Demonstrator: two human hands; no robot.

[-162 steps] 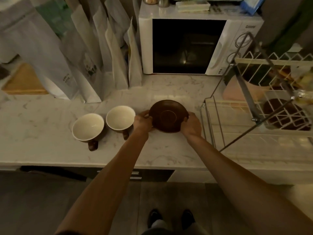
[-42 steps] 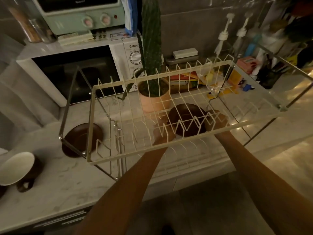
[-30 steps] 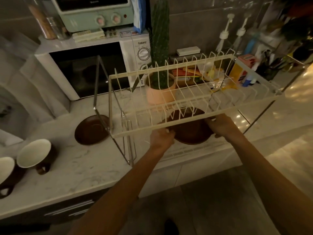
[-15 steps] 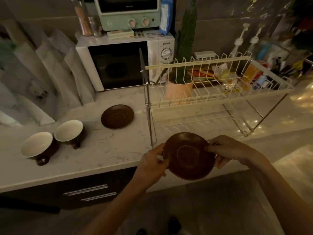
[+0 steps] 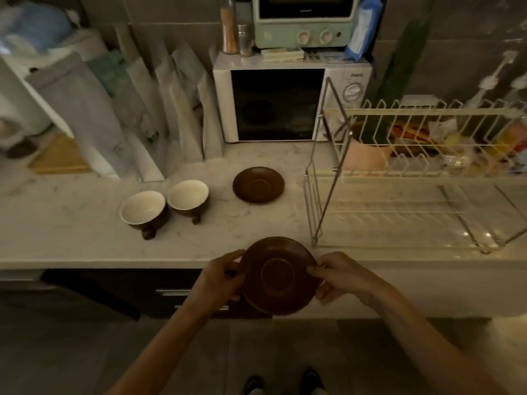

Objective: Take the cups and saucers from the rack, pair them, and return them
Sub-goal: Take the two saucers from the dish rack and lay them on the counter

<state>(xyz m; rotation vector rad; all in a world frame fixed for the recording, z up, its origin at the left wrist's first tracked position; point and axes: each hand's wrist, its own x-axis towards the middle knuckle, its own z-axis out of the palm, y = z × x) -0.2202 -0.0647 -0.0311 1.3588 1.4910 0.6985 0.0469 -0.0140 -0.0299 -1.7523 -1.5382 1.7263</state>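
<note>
Saucer sits clamped between my left hand at its nine o'clock rim and my right hand at three o'clock, over the counter edge. Second saucer lies at twelve; two cups at ten; rack at two.

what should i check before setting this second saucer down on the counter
1. Grip: left hand and right hand each hold an edge of the held saucer: ok.
2. Saucer level: roughly flat, well facing up: ok.
3. Landing spot: bare counter between the cups and the rack: ok.
4. First saucer already on the counter, nothing on it: ok.
5. Both cups upright beside each other, ready to pair: ok.
6. Chips or cracks on the crockery: cannot tell, light too dim.
</note>
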